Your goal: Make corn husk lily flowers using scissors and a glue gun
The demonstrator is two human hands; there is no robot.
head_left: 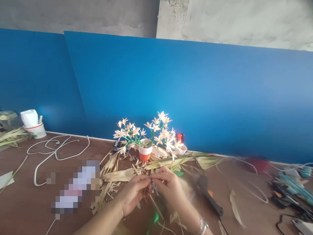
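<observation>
My left hand (135,193) and my right hand (168,183) meet over the table, fingertips pinched together. Whatever lies between them is too small and hidden to name. Just behind them stands a white and orange paper cup (145,154). Cream flowers on green stems (133,131) spread from it to both sides. Dried husks (119,176) lie around the cup and to the left of my hands. Below my fingers a thin stick (156,206) slants across the table. To the right of my right hand rests a black tool resembling a glue gun (210,197).
A white cable (49,159) loops over the brown table (22,209) at left, near a tub (36,130). A blurred-out object (75,186) lies front left. Tangled items (293,189) crowd the right side. A blue panel (195,98) rises behind the table.
</observation>
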